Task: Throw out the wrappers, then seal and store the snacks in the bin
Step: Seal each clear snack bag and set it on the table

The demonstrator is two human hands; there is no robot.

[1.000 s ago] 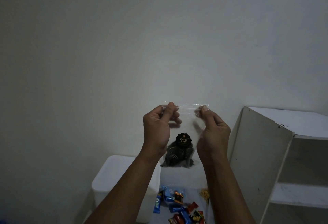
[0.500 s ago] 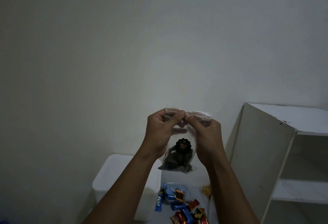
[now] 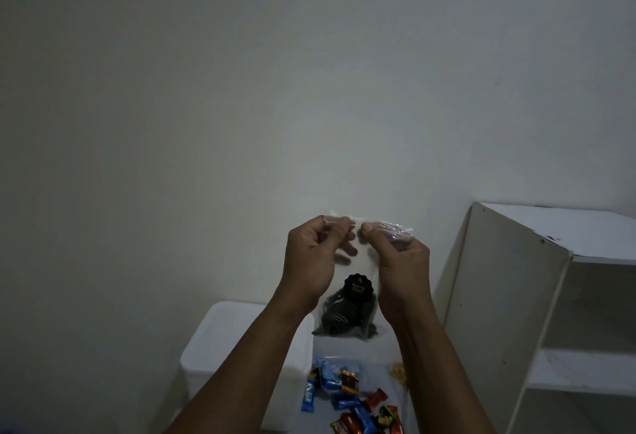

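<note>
Pinching the top strip of the clear plastic zip bag of dark ridged snacks between thumb and fingertips, the left hand and right hand hold it high, likely to press the seal shut in view (the light is dim). The white plastic bin lies at seven o'clock below the bag, with the bright wrapped sweets at six. Whether the strip is closed is unclear.
</note>
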